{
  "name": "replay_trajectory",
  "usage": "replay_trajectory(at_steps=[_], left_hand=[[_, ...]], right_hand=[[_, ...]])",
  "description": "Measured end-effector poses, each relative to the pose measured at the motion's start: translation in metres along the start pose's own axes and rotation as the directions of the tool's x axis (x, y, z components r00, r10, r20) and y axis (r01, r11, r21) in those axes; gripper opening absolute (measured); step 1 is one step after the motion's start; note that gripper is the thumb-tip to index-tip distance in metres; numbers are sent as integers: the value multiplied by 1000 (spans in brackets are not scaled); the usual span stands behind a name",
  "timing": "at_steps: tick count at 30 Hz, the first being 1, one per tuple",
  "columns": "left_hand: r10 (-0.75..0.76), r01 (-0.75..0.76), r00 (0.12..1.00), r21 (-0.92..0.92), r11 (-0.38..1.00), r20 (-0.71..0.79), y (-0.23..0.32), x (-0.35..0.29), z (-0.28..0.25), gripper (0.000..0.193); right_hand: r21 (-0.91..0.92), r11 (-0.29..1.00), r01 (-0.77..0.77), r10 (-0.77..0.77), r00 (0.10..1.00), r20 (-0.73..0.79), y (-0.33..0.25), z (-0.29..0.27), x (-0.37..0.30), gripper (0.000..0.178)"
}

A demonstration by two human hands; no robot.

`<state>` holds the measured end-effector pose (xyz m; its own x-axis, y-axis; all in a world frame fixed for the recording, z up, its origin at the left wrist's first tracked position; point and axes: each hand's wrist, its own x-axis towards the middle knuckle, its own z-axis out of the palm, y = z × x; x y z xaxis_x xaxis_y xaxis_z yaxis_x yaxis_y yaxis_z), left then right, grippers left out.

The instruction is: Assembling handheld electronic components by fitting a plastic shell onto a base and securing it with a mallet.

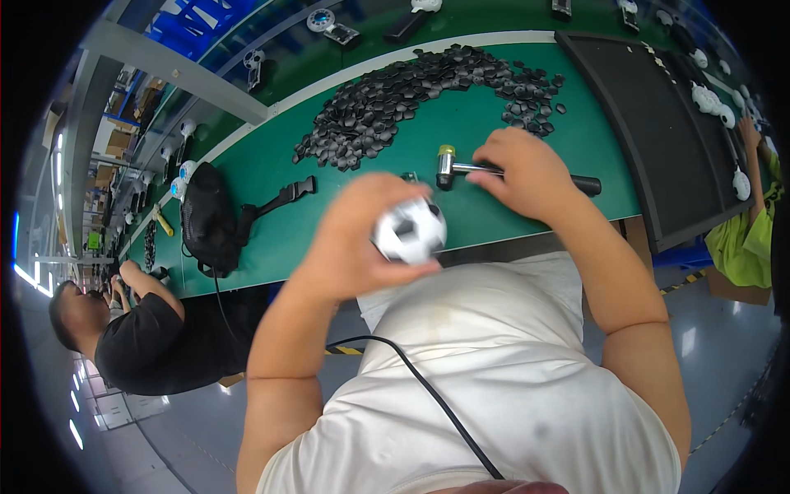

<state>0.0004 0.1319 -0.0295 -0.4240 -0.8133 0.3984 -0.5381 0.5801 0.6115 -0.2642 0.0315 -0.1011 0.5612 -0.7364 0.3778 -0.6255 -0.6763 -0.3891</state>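
Note:
A small black-and-white toy football (411, 231) is gripped in my left hand (350, 239), held out in front of my shirt near the table's edge. The fingers of this hand wrap round the ball's left side and are smeared by motion. My right hand (527, 174) is curled over the handle of a small mallet (445, 168) with a metal head and one yellow face. The mallet's black grip end shows past the hand on the right. The palm side of my right hand is hidden.
Many loose black pentagon pieces (362, 115) are spread along the back of the green table (284, 185). A black bag (214, 218) with a buckled strap lies at left. A black tray-like conveyor (658, 123) runs at right. Co-workers sit at left (148, 329) and right (745, 239).

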Motion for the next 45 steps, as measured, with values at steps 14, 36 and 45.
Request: replay_trajectory(at_steps=[14,36,45], left_hand=[[-392,-65,920,-977,-202,20,-125,73,2,55],[-538,-96,843,-988,-124,-14,-146,73,6,40],[-578,-56,814,-998,30,-63,-145,73,9,38]], right_hand=[[-468,868,-162,223,972,77,40,-13,55,13],[-164,977,-135,185,921,343,-12,-32,134,13],[180,982,62,4,938,-347,-17,17,124,16]])
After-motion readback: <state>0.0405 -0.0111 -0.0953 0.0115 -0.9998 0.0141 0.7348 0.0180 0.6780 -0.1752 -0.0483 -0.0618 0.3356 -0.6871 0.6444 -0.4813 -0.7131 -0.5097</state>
